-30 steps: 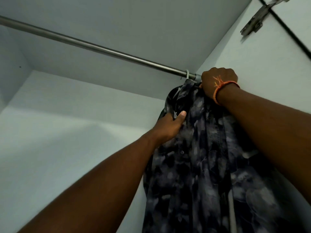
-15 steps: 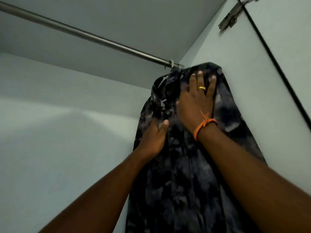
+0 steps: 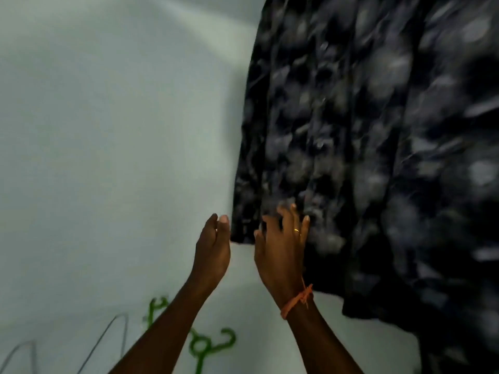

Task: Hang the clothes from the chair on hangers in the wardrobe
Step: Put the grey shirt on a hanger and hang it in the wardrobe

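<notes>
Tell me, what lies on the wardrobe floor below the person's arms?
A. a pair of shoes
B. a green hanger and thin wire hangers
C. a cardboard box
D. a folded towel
B: a green hanger lies on the pale wardrobe floor partly under the left forearm, with thin wire hangers to its left; no shoes, towel or box show.

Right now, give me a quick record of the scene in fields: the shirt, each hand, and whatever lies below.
shirt: dark patterned shirt hangs at right, blurred; what it hangs from is out of frame
left hand: open, beside the shirt's lower edge, holds nothing
right hand: open, fingers spread in front of the cloth near the hem
below: green hanger and wire hanger on the wardrobe floor
</notes>
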Demonstrator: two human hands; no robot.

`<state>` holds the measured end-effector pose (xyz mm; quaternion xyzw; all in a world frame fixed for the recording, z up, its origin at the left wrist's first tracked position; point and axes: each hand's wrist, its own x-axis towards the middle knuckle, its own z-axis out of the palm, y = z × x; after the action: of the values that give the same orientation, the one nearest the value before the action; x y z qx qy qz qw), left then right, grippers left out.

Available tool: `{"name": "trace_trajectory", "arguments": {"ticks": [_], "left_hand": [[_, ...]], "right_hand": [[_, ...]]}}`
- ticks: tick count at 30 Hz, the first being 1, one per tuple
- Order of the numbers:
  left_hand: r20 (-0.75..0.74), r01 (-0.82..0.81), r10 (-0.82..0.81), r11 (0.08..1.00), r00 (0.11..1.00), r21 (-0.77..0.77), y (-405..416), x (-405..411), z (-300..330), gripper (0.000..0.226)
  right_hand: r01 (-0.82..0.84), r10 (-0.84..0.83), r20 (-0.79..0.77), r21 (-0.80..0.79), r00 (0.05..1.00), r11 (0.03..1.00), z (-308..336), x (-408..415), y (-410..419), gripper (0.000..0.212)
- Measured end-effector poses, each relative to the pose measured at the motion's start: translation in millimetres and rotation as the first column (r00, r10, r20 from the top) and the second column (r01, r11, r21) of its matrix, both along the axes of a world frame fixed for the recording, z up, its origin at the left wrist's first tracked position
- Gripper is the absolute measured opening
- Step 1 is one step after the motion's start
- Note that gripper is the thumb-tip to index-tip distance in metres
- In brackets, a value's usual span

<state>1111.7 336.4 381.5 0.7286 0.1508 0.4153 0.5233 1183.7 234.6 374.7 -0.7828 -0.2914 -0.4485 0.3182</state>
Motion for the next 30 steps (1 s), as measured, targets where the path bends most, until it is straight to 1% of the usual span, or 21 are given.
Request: {"name": "trace_trajectory", "arguments": {"ticks": [3,5,6,7,8,9,10,11,12,13,14,15,16,17,18,19,21,23,26,27,30], "left_hand": [[-0.069,-0.055,0.049,0.996,0.996,-0.077,1,-33,-55,0.064],[-0.126,-0.069,0.056,0.992,0.991,-0.103,-3,-56,-85,0.064],[-0.149,-0.079,0.059,0.989,0.987,-0.126,-6,-67,-97,0.064],[-0.172,-0.097,0.068,0.981,0.983,-0.166,-10,-79,-111,0.063],[-0.185,-0.119,0.079,0.969,0.98,-0.217,-15,-91,-122,0.062],[-0.193,-0.136,0.081,0.946,0.978,-0.293,-20,-105,-132,0.061],[-0.185,-0.137,0.067,0.908,0.981,-0.396,-26,-118,-138,0.063],[-0.162,-0.12,0.04,0.843,0.986,-0.524,-31,-131,-142,0.068],[-0.123,-0.094,0.016,0.751,0.992,-0.654,-36,-146,-146,0.072],[-0.07,-0.055,0.002,0.646,0.998,-0.761,-38,-161,-151,0.075],[-0.013,-0.014,0.005,0.545,1.0,-0.839,-40,-179,-156,0.08],[0.064,0.05,0.016,0.442,0.998,-0.896,-42,-198,-163,0.087],[0.163,0.142,0.035,0.338,0.986,-0.93,-42,-215,-169,0.092],[0.27,0.245,0.071,0.249,0.96,-0.937,-43,-234,-177,0.092],[0.357,0.332,0.115,0.192,0.927,-0.924,-44,-249,-183,0.091],[0.413,0.386,0.168,0.17,0.895,-0.907,-47,-265,-190,0.089],[0.443,0.408,0.265,0.178,0.856,-0.895,-57,-290,-199,0.087],[0.444,0.388,0.347,0.221,0.826,-0.895,-75,-314,-204,0.084],[0.414,0.329,0.435,0.26,0.799,-0.908,-109,-351,-202,0.08],[0.399,0.308,0.467,0.261,0.789,-0.915,-122,-367,-203,0.079],[0.33,0.212,0.564,0.266,0.757,-0.94,-159,-415,-206,0.071]], "right_hand": [[-0.108,0.096,-0.174,-0.062,0.98,0.992,-76,-24,10,0.028],[-0.199,0.17,-0.296,-0.07,0.94,0.977,-118,-48,15,0.024],[-0.261,0.235,-0.396,-0.013,0.888,0.965,-132,-60,16,0.022],[-0.321,0.314,-0.511,0.077,0.8,0.944,-145,-74,16,0.02],[-0.358,0.393,-0.608,0.186,0.69,0.915,-153,-88,15,0.018],[-0.353,0.463,-0.688,0.308,0.559,0.884,-159,-102,12,0.013],[-0.303,0.551,-0.734,0.462,0.397,0.833,-163,-114,8,0.008],[-0.199,0.664,-0.723,0.634,0.191,0.748,-166,-123,2,0.006],[-0.053,0.771,-0.635,0.772,-0.045,0.633,-168,-130,-3,0.01],[0.112,0.837,-0.486,0.844,-0.251,0.524,-171,-135,-8,0.017],[0.247,0.857,-0.326,0.862,-0.399,0.443,-176,-138,-16,0.026],[0.34,0.857,-0.177,0.864,-0.485,0.371,-181,-140,-23,0.036],[0.393,0.847,-0.059,0.867,-0.529,0.306,-184,-142,-28,0.047],[0.422,0.834,0.022,0.87,-0.551,0.256,-190,-146,-33,0.061],[0.437,0.815,0.089,0.874,-0.573,0.212,-197,-149,-36,0.075],[0.445,0.789,0.134,0.875,-0.599,0.189,-205,-154,-38,0.086],[0.467,0.753,0.19,0.867,-0.63,0.173,-215,-165,-38,0.092],[0.473,0.708,0.199,0.855,-0.678,0.213,-216,-187,-36,0.085],[0.438,0.638,0.139,0.833,-0.757,0.338,-214,-231,-36,0.045],[0.43,0.616,0.123,0.82,-0.778,0.378,-215,-249,-39,0.04],[0.368,0.507,0.106,0.814,-0.855,0.45,-221,-300,-47,0.04]]}}
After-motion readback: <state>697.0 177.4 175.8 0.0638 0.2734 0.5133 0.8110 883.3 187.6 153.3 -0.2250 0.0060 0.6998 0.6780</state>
